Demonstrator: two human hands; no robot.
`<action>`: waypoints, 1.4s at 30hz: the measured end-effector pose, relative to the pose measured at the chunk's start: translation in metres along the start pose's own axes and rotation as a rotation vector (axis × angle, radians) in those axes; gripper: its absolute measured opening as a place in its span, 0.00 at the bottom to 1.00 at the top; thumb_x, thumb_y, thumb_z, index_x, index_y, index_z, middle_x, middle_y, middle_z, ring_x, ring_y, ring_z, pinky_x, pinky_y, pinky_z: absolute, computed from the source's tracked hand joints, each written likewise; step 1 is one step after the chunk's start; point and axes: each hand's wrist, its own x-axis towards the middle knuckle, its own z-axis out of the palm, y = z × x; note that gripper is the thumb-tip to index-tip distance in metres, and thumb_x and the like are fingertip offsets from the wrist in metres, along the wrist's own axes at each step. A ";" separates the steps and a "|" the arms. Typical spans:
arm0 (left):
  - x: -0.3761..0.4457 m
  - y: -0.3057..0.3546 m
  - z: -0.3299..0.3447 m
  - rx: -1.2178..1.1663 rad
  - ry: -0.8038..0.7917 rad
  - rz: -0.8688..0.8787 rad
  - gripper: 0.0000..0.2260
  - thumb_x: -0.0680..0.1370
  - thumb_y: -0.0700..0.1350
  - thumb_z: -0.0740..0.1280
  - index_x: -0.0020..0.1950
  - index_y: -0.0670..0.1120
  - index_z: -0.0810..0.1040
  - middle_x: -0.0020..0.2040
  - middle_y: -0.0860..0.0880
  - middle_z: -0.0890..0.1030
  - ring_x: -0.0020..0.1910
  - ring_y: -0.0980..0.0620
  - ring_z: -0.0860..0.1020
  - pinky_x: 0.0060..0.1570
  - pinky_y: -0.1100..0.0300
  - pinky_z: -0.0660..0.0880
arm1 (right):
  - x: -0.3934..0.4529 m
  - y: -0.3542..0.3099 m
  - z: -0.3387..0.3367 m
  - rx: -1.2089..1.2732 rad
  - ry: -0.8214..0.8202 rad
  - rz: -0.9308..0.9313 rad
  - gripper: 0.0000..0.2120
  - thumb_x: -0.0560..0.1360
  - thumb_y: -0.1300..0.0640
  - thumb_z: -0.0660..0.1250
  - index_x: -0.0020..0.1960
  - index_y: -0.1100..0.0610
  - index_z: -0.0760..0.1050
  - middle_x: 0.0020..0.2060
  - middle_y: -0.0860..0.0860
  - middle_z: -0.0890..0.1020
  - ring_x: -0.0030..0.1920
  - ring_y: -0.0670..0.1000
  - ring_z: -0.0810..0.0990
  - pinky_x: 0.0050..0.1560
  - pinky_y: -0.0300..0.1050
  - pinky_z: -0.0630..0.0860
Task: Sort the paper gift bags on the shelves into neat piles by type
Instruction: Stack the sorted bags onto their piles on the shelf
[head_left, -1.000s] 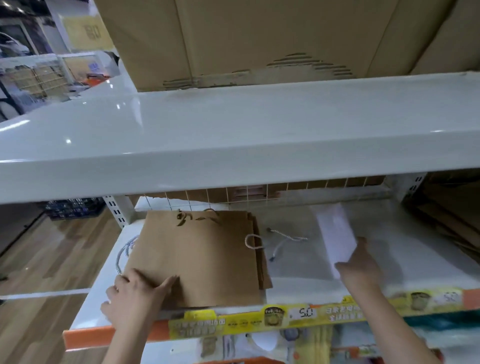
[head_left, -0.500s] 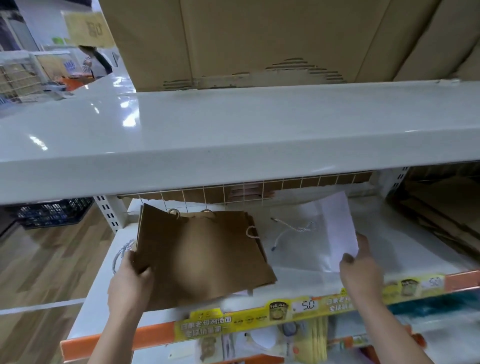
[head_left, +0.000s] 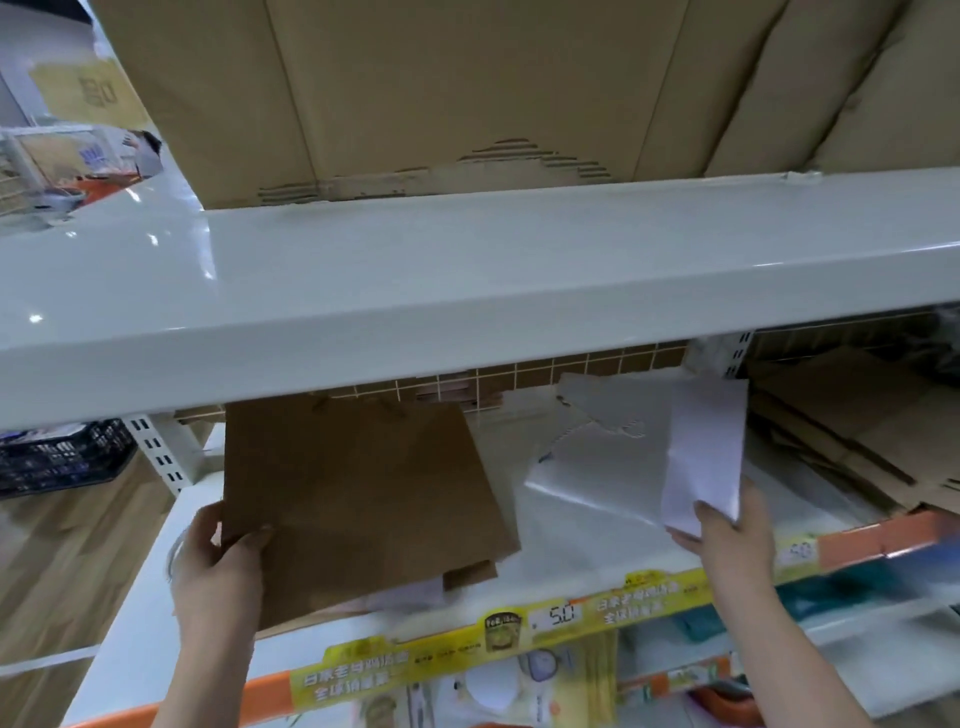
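At your left grip, brown kraft bags (head_left: 358, 499) sit as a flat stack, tilted, near edge lifted off the lower shelf (head_left: 130, 613), far edge reaching back under the upper shelf (head_left: 467, 291). Your left hand (head_left: 218, 566) is clamped on the stack's near-left corner, thumb on top, fingers underneath. Stack looks light, but it's several loose sheets of stiff paper, so they will probably fan or slide if you pinch one corner only; a lower bag already pokes out at the near-right corner. Better to hold mid-edge or support from below. Handles at the far edge are barely visible and could snag.

At your right grip, a white paper bag (head_left: 704, 452) is pinched at its lower edge by your right hand (head_left: 727, 540), standing up and creased. It's thin and floppy and will likely crumple, so hold it lightly, near a fold. Just left of that grip, more white bags (head_left: 597, 462) lie flat on the shelf, cord handles showing.

Further out: flattened cardboard (head_left: 831, 431) right of the right grip, big cartons (head_left: 467, 88) on the upper shelf, yellow price strip (head_left: 519, 629) along the shelf front below both grips.
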 end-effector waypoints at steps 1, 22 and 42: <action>-0.004 -0.001 0.005 -0.035 0.004 -0.010 0.13 0.71 0.40 0.67 0.45 0.60 0.77 0.47 0.47 0.81 0.44 0.41 0.79 0.50 0.45 0.76 | 0.004 -0.001 -0.005 0.011 -0.003 0.012 0.21 0.79 0.68 0.58 0.64 0.45 0.68 0.50 0.39 0.76 0.44 0.51 0.81 0.39 0.44 0.81; -0.202 0.001 0.140 -0.299 0.185 -0.096 0.13 0.74 0.33 0.67 0.38 0.52 0.74 0.24 0.58 0.77 0.21 0.61 0.72 0.24 0.70 0.71 | 0.131 -0.017 -0.200 0.169 -0.222 0.145 0.19 0.78 0.66 0.62 0.59 0.44 0.73 0.53 0.51 0.80 0.45 0.57 0.83 0.33 0.45 0.80; -0.209 0.032 0.274 -0.420 -0.017 -0.066 0.13 0.74 0.33 0.67 0.52 0.51 0.78 0.28 0.60 0.77 0.32 0.57 0.71 0.37 0.62 0.69 | 0.203 -0.029 -0.267 0.254 0.005 0.126 0.22 0.75 0.70 0.63 0.47 0.41 0.77 0.50 0.52 0.77 0.43 0.56 0.79 0.29 0.41 0.79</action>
